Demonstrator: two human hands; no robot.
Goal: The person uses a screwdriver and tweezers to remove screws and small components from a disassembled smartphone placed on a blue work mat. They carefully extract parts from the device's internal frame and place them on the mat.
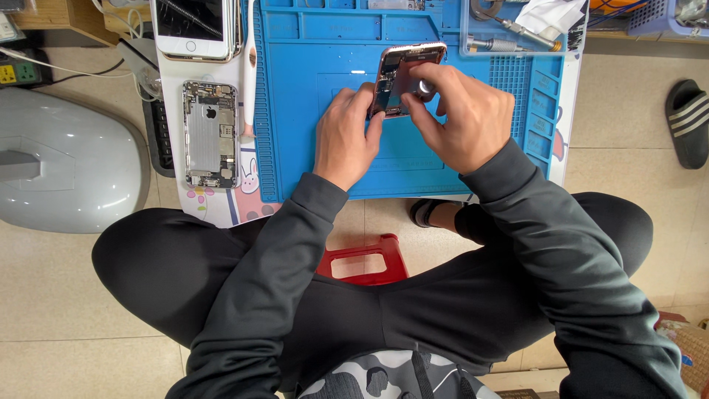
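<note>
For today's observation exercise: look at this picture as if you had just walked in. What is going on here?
A seated person bends over a blue work mat. The left hand steadies the edge of an opened phone, tilted up off the mat, while the right hand grips it from the other side, fingers over its insides. A bare phone shell lies to the left, and another phone lies above it.

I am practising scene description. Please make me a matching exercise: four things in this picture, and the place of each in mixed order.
Things:
1. opened phone
2. bare silver phone housing
3. red stool
4. dark sandal

Places:
A. floor, far right
B. left of the blue mat
C. held by both hands above the mat
D. between the knees

Pairs: 1-C, 2-B, 3-D, 4-A
</note>
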